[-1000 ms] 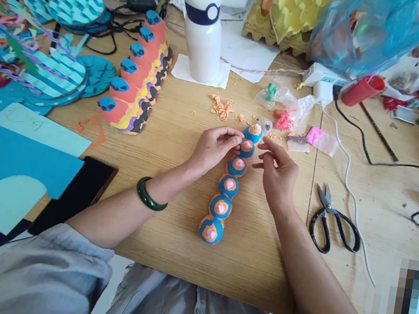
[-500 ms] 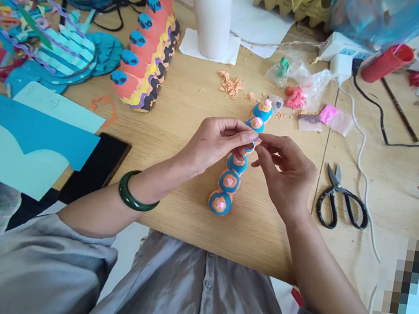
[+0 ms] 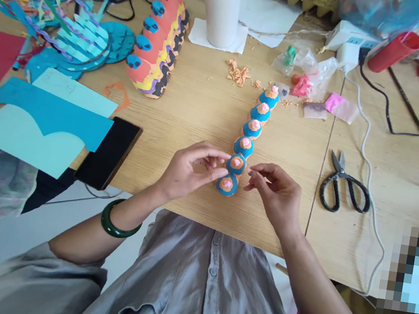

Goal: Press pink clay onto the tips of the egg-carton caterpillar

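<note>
A row of egg-carton cups (image 3: 244, 146), painted blue and orange with a pink tip on each bump, lies lengthwise on the table before me. My left hand (image 3: 197, 170) is at its left side near the close end, thumb and forefinger apart beside the second-nearest bump. Whether those fingertips touch it I cannot tell. To the right of the row, just off it, my right hand (image 3: 277, 192) has its thumb and fingertips pinched together. Anything between them is too small to make out.
Black-handled scissors (image 3: 341, 182) lie at the right, beside a white cable (image 3: 366, 149). A phone (image 3: 110, 152) and cut blue paper (image 3: 51, 112) are at the left. Further back stand an orange painted egg-carton piece (image 3: 160, 39), a white bottle (image 3: 220, 11) and bagged pink clay (image 3: 302, 85).
My hands have parted and come down towards me, from over the row's middle to either side of its near end. More of the pink-tipped bumps now show. The view has shifted slightly.
</note>
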Motion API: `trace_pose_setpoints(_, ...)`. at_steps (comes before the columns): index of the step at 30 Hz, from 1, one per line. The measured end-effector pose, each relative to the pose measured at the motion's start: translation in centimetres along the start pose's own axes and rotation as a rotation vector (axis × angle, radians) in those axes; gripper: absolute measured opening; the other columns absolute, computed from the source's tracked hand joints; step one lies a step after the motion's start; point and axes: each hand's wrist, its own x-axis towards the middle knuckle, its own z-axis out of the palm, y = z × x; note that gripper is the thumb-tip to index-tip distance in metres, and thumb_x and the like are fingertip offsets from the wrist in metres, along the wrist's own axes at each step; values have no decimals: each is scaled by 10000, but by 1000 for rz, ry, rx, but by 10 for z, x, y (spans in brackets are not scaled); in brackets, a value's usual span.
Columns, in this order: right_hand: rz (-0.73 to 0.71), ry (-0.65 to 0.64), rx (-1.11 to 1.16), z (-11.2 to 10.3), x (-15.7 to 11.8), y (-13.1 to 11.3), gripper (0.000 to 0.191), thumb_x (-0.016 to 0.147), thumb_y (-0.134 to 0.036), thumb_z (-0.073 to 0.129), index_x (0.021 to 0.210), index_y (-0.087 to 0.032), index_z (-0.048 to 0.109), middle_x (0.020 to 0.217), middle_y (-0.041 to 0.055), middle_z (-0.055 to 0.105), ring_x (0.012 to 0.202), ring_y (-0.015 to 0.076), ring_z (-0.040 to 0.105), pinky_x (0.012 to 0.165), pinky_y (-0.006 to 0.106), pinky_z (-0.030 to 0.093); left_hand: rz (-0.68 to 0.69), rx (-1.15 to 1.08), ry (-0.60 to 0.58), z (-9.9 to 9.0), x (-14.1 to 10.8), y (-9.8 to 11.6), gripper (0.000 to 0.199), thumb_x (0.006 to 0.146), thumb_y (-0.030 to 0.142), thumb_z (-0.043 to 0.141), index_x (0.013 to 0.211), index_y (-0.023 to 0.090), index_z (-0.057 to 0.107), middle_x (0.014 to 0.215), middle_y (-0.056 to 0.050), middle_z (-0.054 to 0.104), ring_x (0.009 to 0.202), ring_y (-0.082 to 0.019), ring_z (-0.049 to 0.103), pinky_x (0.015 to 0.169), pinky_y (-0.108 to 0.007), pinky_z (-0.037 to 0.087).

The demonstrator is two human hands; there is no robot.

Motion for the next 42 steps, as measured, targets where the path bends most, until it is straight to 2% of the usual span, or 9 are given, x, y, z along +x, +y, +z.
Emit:
trace_pose_setpoints(5, -61, 36, -20, 6, 3, 8, 168, 850, -351, 834, 880, -205, 757, 863, 13, 769, 648, 133, 701, 604, 307, 651, 116, 144, 25, 4, -16, -15, 330, 907, 425, 785, 1189, 255, 795, 1085, -67, 754, 880, -159, 688, 810, -296, 619)
trace_pose_setpoints(12, -229, 36, -234, 19, 11, 9, 65, 933, -279, 740, 917, -227, 776, 937, 31, 751, 785, 156, 702, 648, 312, 614, 243, 213, 50, 16, -14, -23, 378, 1037, 381, 613, 1371, 242, 723, 1336, -112, 714, 1256, -219, 677, 1073, -372, 582)
trace_pose_setpoints(15, -289, 28, -321, 23, 13, 10, 84, 957, -285, 724, 925, -235, 784, 943, 35, 745, 763, 153, 693, 654, 320, 610, 248, 218, 22, 19, -15, -27, 373, 1054, 376, 582, 1374, 244, 721, 1353, -112, 715, 1285, -224, 672, 1125, -397, 559)
trace_pose_setpoints(22, -621, 21, -788, 15, 9, 24, 263, 1016, -175, 582, 1148, -256, 794, 1035, 95, 763, 919, 238, 682, 761, 401, 617, 275, 211, -23, 22, -16, -30, 369, 1071, 337, 541, 1371, 223, 724, 1385, -124, 713, 1299, -220, 677, 1144, -388, 551)
trace_pose_setpoints(27, -675, -25, -953, 6, 1, 30, 469, 986, -66, 509, 1306, -307, 754, 1167, 100, 765, 954, 255, 650, 750, 411, 611, 269, 215, -20, 23, -16, -30, 369, 1061, 347, 559, 1370, 236, 727, 1390, -121, 719, 1300, -229, 682, 1149, -405, 556)
trace_pose_setpoints(31, -527, 77, -605, 7, 0, 24, 451, 1018, -149, 493, 1374, -310, 718, 1224, 96, 758, 1093, 257, 683, 877, 454, 636, 221, 132, 55, 22, -18, -23, 363, 1046, 356, 598, 1357, 234, 741, 1393, -123, 722, 1317, -235, 678, 1162, -408, 551)
trace_pose_setpoints(34, -242, 75, -112, 5, 3, 13, 390, 1067, -418, 478, 1342, -302, 728, 1258, 96, 764, 1104, 255, 720, 851, 455, 666, 82, -128, 114, 20, -21, -16, 354, 1062, 413, 571, 1294, 245, 777, 1393, -116, 726, 1293, -244, 699, 1112, -421, 591)
trace_pose_setpoints(36, -90, 14, 140, 0, 4, 5, 553, 1064, -619, 372, 1320, -288, 734, 1320, 109, 763, 1153, 279, 734, 909, 508, 665, -32, -342, 131, 21, -22, -10, 386, 1065, 467, 552, 1262, 238, 790, 1380, -117, 741, 1264, -251, 723, 1080, -428, 612)
trace_pose_setpoints(42, -34, -97, 308, -15, -5, -2, 832, 984, -834, 204, 1437, -290, 641, 1566, 115, 630, 1401, 315, 645, 1102, 617, 577, -140, -574, 151, 30, -20, 17, 532, 1033, 602, 517, 1271, 201, 775, 1366, -133, 760, 1338, -277, 695, 1170, -463, 552)
